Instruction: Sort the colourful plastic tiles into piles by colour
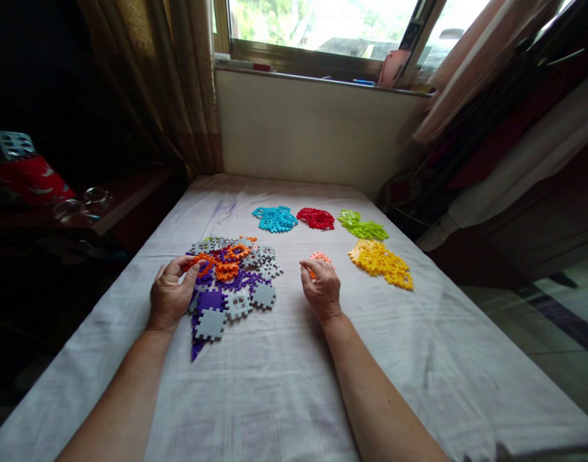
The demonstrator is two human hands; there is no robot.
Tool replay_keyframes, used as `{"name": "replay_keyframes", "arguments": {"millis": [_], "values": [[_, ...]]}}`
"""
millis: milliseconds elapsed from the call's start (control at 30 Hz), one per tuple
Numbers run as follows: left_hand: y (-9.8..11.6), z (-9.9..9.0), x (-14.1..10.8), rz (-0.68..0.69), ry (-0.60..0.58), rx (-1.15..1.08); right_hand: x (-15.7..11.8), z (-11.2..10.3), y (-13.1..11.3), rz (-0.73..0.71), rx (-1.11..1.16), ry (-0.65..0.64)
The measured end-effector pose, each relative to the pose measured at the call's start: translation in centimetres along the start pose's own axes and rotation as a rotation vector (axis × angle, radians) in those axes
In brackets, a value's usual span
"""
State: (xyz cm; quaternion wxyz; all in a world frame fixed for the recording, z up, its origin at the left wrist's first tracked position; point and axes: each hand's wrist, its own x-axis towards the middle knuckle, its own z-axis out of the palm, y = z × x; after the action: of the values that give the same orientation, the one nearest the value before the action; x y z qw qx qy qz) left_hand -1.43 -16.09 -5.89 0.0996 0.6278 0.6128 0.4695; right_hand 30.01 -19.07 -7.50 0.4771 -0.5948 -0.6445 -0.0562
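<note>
Left grip [171, 296]: I had the thumb and index finger pinching an orange frame piece [206, 264], the tips drawn close at its near edge, on the left side of the heap.
Right grip [322, 290]: I kept it palm down with the fingers curled; I could not tell whether the hidden tips pinched the coral piece beneath or merely touched it.
White sheet [274, 398]: it spread, creased, under both my forearms and carried every piece.
Pale wall [298, 122]: it stood beyond the far end of the sheet.
Brown curtain [178, 83]: it hung in folds to the left of the wall.
Mixed heap [262, 296]: grey, purple and orange notched pieces overlapped here, just right of my left grip.
Yellow pile [383, 262]: it lay to the right, well apart from the heap.
Blue pile [277, 219]: it sat leftmost in the far row.
Green pile [368, 228]: it sat rightmost in that row, just behind the yellow.
Red pile [315, 218]: it lay between blue and green.
Coral piece [321, 256]: it was partly covered by my right grip, between heap and yellow pile.
</note>
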Motion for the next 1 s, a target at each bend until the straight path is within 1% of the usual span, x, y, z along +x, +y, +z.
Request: {"name": "replay_keyframes", "arguments": {"millis": [100,167,267,333,467,633,700,800,900,1000], "values": [[1.2,0.4,-0.8,0.044,-0.074,-0.026,-0.3,0.5,-2.0,-0.036,0.044,-0.103],[2.3,0.7,-1.4,0.104,-0.139,-0.035,-0.6,0.9,-3.0,-0.068,0.073,-0.160],[3.8,1.1,-2.1,0.215,-0.219,-0.057,-0.9,1.4,-4.0,-0.133,0.107,-0.214],[4.4,1.3,-2.4,0.271,-0.246,-0.091,-1.1,1.6,-4.4,-0.183,0.134,-0.243],[5.1,1.5,-2.8,0.327,-0.261,-0.167,-1.3,2.0,-5.4,-0.243,0.190,-0.263],[5.0,1.8,-2.9,0.332,-0.290,-0.192,-1.4,2.3,-6.4,-0.220,0.228,-0.284],[4.7,1.7,-2.9,0.329,-0.299,-0.134,-1.0,2.0,-6.0,-0.185,0.212,-0.272],[4.2,1.4,-2.8,0.374,-0.337,0.023,-0.2,1.1,-4.0,-0.040,0.123,-0.161],[3.8,1.3,-3.0,0.441,-0.459,0.210,0.5,-0.1,-1.0,0.138,-0.054,-0.061],[3.7,1.6,-3.5,0.486,-0.562,0.331,0.6,-0.8,1.4,0.232,-0.190,-0.017]]}}
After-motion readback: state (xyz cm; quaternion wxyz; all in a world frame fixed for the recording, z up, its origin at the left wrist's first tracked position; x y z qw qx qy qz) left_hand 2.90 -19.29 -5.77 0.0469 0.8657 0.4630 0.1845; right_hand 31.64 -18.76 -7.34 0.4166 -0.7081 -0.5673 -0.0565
